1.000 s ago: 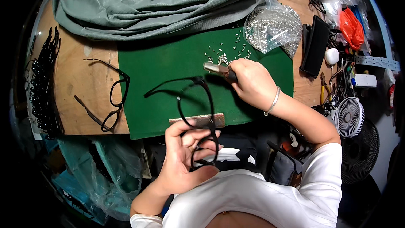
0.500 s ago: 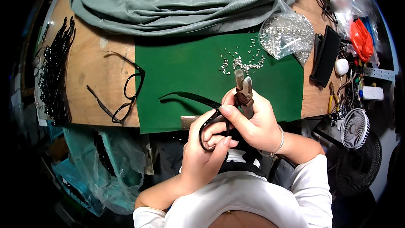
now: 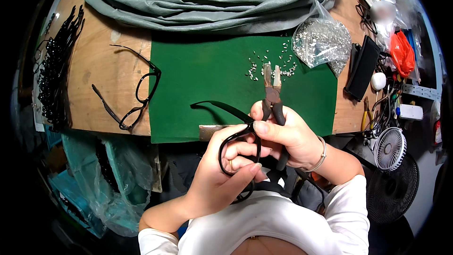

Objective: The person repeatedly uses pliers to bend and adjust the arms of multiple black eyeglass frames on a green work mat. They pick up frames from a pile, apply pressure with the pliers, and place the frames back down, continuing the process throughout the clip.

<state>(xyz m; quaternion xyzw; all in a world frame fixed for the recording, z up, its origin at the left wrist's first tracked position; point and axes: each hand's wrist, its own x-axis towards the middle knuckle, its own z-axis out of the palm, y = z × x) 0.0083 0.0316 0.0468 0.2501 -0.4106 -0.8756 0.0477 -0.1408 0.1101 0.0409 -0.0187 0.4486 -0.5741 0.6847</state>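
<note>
Near the front edge of the green mat, my left hand (image 3: 207, 179) is closed round a black eyeglasses frame (image 3: 230, 108), its fingers through and around one rim. One temple of the frame reaches out to the far left over the mat. My right hand (image 3: 296, 137) grips a pair of pliers (image 3: 272, 95) with dark handles, while its thumb presses on the frame's corner by the hinge. The plier jaws are parted and point away from me, with nothing seen between them. Just beyond their tips lie several small silvery metal pieces (image 3: 286, 72).
A second black eyeglasses frame (image 3: 157, 72) lies at the mat's left edge. Further left is a pile of black frames (image 3: 59, 78). A clear bag of metal pieces (image 3: 321, 42) sits at the far right. Grey cloth (image 3: 212, 4) covers the back. Small fan (image 3: 390, 148) at right.
The pliers have swung from upright to pointing away from me, and their jaws have come apart. Both hands still hold the frame, which has shifted slightly. The whole view has moved a little.
</note>
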